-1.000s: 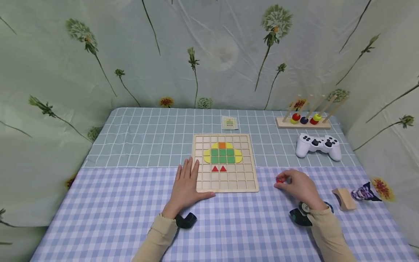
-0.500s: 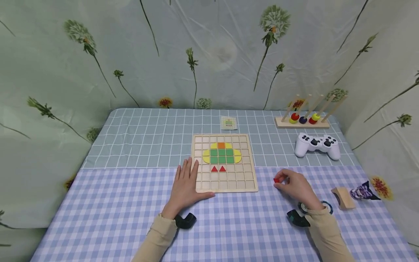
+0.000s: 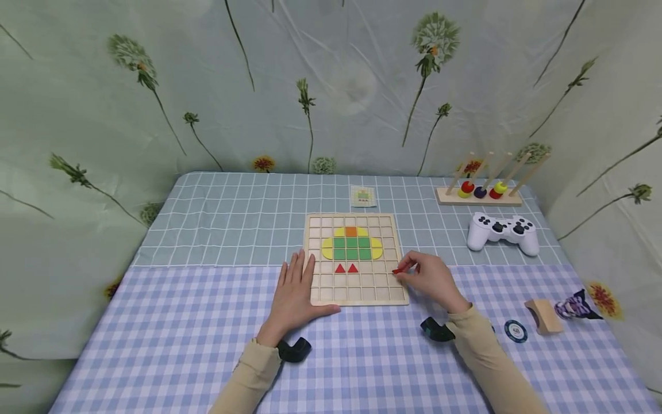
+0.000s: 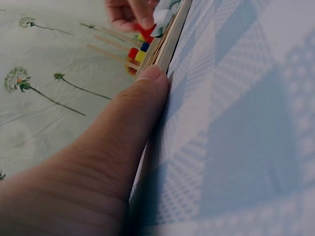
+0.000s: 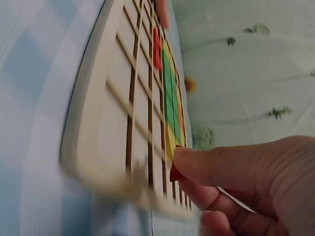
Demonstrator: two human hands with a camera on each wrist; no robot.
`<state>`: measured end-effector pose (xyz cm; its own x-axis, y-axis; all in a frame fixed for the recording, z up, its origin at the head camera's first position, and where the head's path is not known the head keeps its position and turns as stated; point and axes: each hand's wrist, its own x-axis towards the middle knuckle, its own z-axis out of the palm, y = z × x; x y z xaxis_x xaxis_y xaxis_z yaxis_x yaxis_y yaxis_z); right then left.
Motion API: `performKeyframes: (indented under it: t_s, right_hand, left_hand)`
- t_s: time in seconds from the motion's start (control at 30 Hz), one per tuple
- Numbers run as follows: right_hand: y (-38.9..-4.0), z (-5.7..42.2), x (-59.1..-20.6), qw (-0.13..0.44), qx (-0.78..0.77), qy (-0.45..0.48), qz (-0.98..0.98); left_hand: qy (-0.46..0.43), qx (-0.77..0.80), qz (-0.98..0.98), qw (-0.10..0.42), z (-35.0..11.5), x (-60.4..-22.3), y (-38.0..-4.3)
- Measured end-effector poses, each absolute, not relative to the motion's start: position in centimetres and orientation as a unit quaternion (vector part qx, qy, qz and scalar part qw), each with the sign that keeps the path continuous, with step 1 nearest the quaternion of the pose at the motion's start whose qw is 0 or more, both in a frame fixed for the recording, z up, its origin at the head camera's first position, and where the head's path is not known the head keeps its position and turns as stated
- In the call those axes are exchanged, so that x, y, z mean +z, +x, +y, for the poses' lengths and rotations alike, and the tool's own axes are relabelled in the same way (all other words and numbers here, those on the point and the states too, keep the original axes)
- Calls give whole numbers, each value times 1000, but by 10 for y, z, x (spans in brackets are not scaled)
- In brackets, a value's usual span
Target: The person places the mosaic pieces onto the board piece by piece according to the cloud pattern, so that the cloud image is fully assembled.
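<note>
My left hand (image 3: 293,293) lies flat with fingers spread along the left edge of a wooden grid board (image 3: 380,287), its thumb at the board's front edge. Between thumb and fingertips, my right hand (image 3: 429,280) pinches a small red piece (image 5: 175,173) over the board's right edge; the fingers partly hide its shape. Green squares (image 3: 351,248), yellow rounded pieces (image 3: 376,248) and an orange square (image 3: 351,232) sit in the grid. Two red triangles (image 3: 339,268) lie in cells below them.
Behind the board lies a small pattern card (image 3: 363,196). On the right are a bead peg rack (image 3: 480,199), a white game controller (image 3: 503,231), a round chip (image 3: 515,331), a wooden arch block (image 3: 544,316) and a purple figured item (image 3: 576,305).
My right hand has moved left with the red piece, from the cloth to the board's right edge. The round chip now shows more fully. My left hand has stayed in place.
</note>
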<state>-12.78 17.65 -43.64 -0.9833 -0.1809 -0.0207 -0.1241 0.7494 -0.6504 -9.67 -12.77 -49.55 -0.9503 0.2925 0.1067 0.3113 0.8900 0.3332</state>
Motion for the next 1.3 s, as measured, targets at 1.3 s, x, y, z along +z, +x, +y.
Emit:
performKeyframes:
  t_s: [1.3]
  right_hand:
    - [-143, 116, -451, -7, -320, -130, 938]
  left_hand:
    - [-159, -174, -971, 33, -127, -495, -94]
